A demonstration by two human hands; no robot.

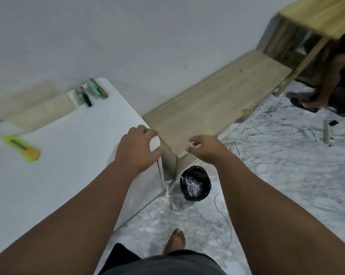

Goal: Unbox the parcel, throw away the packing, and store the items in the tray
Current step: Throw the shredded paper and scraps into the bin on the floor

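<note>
Both my hands hang empty above the floor bin [195,184], a black-lined bin with shredded white paper packing inside. My left hand [138,147] hovers over the right corner of the white table [68,155], fingers loosely spread. My right hand [206,147] is over the corner of the low wooden bench [211,104], fingers relaxed. At the table's far edge a wooden tray [99,88] holds a mint-green item and a black pen-like item, blurred. A brown cardboard box [38,110] lies flat at the back left.
A yellow utility knife [21,148] lies on the table's left. White cables [225,217] trail across the marbled floor. My bare foot [175,242] stands near the bin. Another person's legs [330,80] and a wooden shelf unit [306,22] are at the far right.
</note>
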